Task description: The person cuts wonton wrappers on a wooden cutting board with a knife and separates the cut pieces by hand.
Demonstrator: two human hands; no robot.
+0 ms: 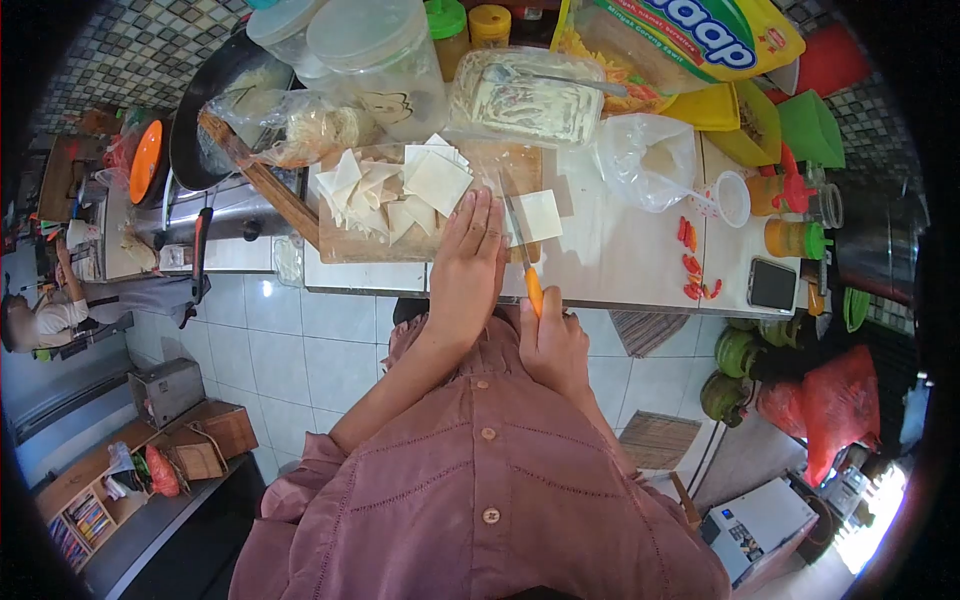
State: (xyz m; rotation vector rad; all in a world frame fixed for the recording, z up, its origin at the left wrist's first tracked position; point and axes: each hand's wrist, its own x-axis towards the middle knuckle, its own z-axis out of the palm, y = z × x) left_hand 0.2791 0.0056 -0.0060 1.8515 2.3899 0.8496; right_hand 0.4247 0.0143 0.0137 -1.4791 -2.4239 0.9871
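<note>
A wooden cutting board [350,246] lies on the light counter near its front edge. My right hand [556,345] is closed round the orange handle of a knife [517,222], whose blade points away from me. Just left of the blade, my left hand [472,255] lies flat with its fingers stretched forward, the tips at the board. To the right of the blade is a pale square wrapper [540,216]. A stack of square wrappers [437,176] sits beyond my left fingertips, and cut, pointed pieces [352,195] are heaped on the board's left part.
Behind the board stand a clear jar [400,110] and a tub smeared with white paste [530,108]. A plastic bag [650,160], red chillies [690,262] and a phone [772,284] lie to the right. A black pan [200,150] is at left; another person [62,315] is at far left.
</note>
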